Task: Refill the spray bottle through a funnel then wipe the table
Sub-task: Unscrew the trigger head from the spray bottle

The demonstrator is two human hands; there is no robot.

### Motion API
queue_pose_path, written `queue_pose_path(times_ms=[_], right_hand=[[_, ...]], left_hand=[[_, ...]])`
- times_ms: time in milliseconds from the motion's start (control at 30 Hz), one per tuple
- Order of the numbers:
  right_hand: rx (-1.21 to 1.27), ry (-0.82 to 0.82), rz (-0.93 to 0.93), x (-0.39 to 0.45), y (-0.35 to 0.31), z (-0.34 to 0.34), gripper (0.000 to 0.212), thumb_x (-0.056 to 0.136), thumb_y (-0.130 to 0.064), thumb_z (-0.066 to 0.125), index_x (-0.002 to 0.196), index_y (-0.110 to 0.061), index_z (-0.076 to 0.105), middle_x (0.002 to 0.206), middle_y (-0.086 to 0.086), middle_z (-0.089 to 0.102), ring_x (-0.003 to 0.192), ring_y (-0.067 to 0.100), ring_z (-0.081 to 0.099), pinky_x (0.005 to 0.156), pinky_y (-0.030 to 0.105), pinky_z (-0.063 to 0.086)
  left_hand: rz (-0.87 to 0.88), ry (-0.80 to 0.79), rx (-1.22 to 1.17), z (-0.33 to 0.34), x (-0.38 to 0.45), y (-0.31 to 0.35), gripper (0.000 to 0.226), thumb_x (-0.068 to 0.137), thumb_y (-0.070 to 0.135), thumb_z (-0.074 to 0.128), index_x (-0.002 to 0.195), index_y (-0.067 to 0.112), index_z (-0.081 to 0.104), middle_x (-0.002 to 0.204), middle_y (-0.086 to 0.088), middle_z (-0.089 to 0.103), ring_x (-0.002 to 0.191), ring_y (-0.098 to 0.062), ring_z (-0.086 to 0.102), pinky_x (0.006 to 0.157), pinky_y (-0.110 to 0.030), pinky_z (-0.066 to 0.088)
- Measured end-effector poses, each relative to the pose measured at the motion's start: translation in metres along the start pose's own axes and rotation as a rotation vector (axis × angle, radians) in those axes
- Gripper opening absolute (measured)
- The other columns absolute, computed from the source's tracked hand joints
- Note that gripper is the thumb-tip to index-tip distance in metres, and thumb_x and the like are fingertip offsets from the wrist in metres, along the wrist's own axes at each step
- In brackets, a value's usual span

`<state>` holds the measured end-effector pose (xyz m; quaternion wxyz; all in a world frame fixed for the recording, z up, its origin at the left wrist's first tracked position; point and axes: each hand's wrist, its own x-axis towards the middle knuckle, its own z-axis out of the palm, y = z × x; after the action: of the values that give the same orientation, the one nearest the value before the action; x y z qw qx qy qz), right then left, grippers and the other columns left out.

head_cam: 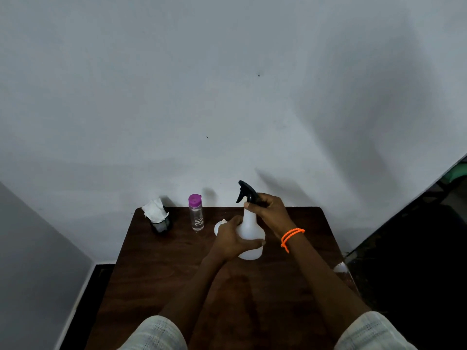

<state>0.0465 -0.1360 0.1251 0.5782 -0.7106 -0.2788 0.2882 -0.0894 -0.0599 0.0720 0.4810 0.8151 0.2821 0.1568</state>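
A white spray bottle (pixel 250 236) stands upright on a dark wooden tabletop (pixel 156 269). The left hand (pixel 233 239) grips its body; the right hand (pixel 269 210) grips its black trigger head (pixel 246 192). Behind, a purple-capped clear bottle (pixel 196 213) and a tissue holder (pixel 158 218).

I see a plain white wall (pixel 227 97) behind everything. An orange wristband (pixel 292 236) circles one wrist, pale sleeves (pixel 156 334) sit at the bottom edge, and dark floor (pixel 417 261) shows off right.
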Motion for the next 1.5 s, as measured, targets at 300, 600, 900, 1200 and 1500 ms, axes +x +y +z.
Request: queue_pose_path(times_ms=[300,600,900,1200,1500], right_hand=[[0.082,-0.118,0.021,-0.002,-0.008,-0.018,0.056,0.075,-0.003,0.085,0.127,-0.019,0.068,0.103,0.014,0.077,0.1,0.024,0.074,0.085,0.031,0.056],[-0.003,-0.118,-0.013,-0.007,-0.003,-0.019,0.075,0.066,-0.009,0.093,0.133,-0.026,0.063,0.099,0.013,0.074,0.096,0.017,0.073,0.083,0.027,0.055],[0.057,-0.213,0.046,-0.006,0.005,-0.024,0.068,0.081,-0.003,0.078,0.138,-0.034,0.058,0.119,0.009,0.07,0.116,0.021,0.066,0.099,0.04,0.056],[0.143,-0.201,0.106,-0.004,0.005,-0.03,0.063,0.087,0.003,0.07,0.142,-0.023,0.054,0.11,0.011,0.076,0.11,0.024,0.071,0.099,0.04,0.054],[-0.123,0.373,-0.049,-0.008,0.002,-0.009,0.027,0.082,-0.04,0.08,0.098,-0.025,0.063,0.089,0.004,0.062,0.08,0.017,0.063,0.071,0.032,0.052]], left_hand=[[0.008,-0.019,-0.023,0.0,-0.008,0.002,0.061,0.063,0.046,0.094,0.109,0.018,0.066,0.096,0.015,0.065,0.092,0.014,0.057,0.069,-0.006,0.045],[0.016,-0.045,-0.024,0.0,-0.009,-0.003,0.074,0.063,0.045,0.095,0.125,0.02,0.063,0.105,0.019,0.062,0.101,0.017,0.054,0.074,-0.003,0.045],[0.01,-0.084,-0.054,0.002,-0.009,-0.004,0.071,0.067,0.037,0.095,0.127,0.018,0.064,0.104,0.02,0.06,0.099,0.023,0.052,0.075,-0.002,0.044],[0.013,-0.075,-0.013,0.001,-0.005,-0.004,0.07,0.065,0.042,0.095,0.122,0.016,0.064,0.099,0.02,0.057,0.095,0.023,0.051,0.072,-0.002,0.043],[-0.035,0.007,0.094,0.003,0.0,-0.005,0.067,0.056,0.056,0.092,0.107,0.022,0.064,0.093,0.017,0.063,0.09,-0.002,0.06,0.071,-0.018,0.048]])
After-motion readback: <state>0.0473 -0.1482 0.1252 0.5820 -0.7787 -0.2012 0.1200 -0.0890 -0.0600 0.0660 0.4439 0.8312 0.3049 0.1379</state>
